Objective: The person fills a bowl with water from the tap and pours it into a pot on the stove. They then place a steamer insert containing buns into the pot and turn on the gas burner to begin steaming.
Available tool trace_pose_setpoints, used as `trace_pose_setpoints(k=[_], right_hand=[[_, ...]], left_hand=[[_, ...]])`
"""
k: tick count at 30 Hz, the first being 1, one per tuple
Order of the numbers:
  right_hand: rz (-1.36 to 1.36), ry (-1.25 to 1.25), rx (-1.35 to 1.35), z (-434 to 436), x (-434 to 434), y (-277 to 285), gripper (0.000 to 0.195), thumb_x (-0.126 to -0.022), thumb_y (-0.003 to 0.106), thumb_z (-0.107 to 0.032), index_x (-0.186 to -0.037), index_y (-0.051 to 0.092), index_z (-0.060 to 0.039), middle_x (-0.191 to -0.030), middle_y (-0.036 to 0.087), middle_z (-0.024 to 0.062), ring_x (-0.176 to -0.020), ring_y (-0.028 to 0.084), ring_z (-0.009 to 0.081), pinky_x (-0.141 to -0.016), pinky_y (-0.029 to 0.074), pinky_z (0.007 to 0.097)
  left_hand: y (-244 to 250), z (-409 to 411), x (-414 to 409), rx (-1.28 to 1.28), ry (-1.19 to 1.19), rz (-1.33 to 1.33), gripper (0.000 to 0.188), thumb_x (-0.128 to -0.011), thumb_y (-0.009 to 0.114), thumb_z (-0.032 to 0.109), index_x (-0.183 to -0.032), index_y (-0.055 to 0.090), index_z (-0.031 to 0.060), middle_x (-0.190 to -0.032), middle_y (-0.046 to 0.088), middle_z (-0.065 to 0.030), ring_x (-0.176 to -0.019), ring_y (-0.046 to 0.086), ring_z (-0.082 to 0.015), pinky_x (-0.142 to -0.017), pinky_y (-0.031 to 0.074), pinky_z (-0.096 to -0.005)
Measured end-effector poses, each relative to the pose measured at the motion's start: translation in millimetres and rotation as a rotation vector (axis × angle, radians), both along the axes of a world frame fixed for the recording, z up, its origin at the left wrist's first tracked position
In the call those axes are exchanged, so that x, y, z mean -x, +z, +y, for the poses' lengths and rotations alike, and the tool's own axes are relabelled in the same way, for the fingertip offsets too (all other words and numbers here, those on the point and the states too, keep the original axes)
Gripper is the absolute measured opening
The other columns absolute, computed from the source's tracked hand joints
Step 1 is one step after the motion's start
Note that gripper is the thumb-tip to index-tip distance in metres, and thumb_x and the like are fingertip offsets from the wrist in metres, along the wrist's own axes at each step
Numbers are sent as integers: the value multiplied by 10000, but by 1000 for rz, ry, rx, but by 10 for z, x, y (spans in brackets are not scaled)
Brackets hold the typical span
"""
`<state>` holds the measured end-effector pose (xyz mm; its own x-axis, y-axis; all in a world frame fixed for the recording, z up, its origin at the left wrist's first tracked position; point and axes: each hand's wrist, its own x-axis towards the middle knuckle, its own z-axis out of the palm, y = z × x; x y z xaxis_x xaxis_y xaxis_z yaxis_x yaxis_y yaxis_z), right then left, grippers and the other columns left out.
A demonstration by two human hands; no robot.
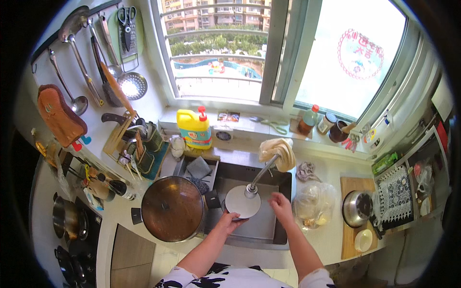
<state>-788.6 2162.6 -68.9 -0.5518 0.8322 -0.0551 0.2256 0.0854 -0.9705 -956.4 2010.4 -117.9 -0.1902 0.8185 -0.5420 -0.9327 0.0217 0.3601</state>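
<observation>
My left hand (232, 221) grips the lower edge of a round white dish (243, 207) with a dark rim showing beneath it. The dish is over the stainless steel sink (268, 230), directly under the faucet's flexible metal spout (260, 176). The spout head covers part of the dish's upper right. To the right of the dish, my right hand (281, 208) hovers above the sink with loosely bent fingers and nothing visible in it. A folded beige cloth (276, 154) is draped around the faucet's upper part.
A large lidded pan (173, 208) stands left, its handle reaching over the sink. A grey scouring pad (199, 167) lies on the sink rack. Right of the sink are a filled plastic bag (313, 205) and a cutting board (347, 244). A yellow detergent jug (194, 131) stands behind.
</observation>
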Motion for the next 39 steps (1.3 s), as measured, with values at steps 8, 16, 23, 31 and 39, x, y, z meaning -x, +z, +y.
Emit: trace_pose_setpoints(k=[8,16,23,31,39], right_hand=[[-140,10,-176,346,485,-28,467,-752,499,-18,-1213,426,-31,-1025,602,113,-827,586,168,-749,458,275],[-235,5,-160,514,522,12,533,-725,497,-81,-1250,413,-52,-1121,556,156,-889,593,241,-807,450,309],[-231,49,-123,501,512,65,569,-709,523,-100,-1259,396,-37,-1175,524,149,-899,581,231,-821,445,307],[-290,80,-176,545,517,64,587,-704,540,-119,-1266,390,-43,-1185,516,150,-913,575,234,-825,442,316],[-328,100,-157,540,544,80,595,-710,539,-142,-1271,379,-26,-1196,505,157,-953,568,249,-842,439,322]], left_hand=[[118,-9,-7,29,5,2,644,-698,435,-111,-1275,243,102,-1262,321,-186,-1140,385,-402,-913,387,-575],[83,-25,4,54,-24,29,622,-703,435,-105,-1269,249,71,-1242,360,-192,-1114,419,-400,-913,405,-545],[-42,-27,4,51,-14,-72,697,-666,441,-131,-1276,251,147,-1259,337,-162,-1117,410,-402,-886,412,-567],[-37,-37,-11,27,-44,-53,692,-658,451,-127,-1268,269,144,-1247,356,-157,-1121,413,-391,-887,413,-562],[-51,-76,-30,44,-34,-54,700,-649,455,-127,-1264,274,153,-1251,354,-144,-1121,413,-389,-884,414,-563]])
